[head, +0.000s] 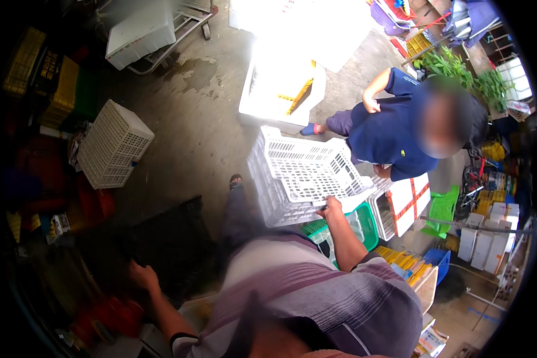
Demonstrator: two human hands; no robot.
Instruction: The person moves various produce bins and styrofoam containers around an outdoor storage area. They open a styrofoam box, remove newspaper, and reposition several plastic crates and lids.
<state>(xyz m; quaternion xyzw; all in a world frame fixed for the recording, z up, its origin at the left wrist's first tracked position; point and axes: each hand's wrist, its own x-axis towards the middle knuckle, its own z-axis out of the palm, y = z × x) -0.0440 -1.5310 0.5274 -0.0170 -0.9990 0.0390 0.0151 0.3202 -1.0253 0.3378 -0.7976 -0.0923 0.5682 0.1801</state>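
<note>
My right hand [331,208] grips the near rim of the top white plastic crate [315,165], whose walls and floor are slotted. Other white crates [268,201] are nested beneath it, in front of my body. Away to the left, my left hand [144,275] has its fingers curled at a large black plastic bag [174,246]. That side is dark, so its hold on the bag is hard to make out. A green plastic basket [369,228] stands just beyond my right forearm.
A person [385,129] stands beside the crates. Open white foam boxes [273,118] lie ahead. White crates [114,145] stand left on the concrete floor [192,129], near a metal trolley [192,18] with a foam box. A green plastic stool [443,210] is at right.
</note>
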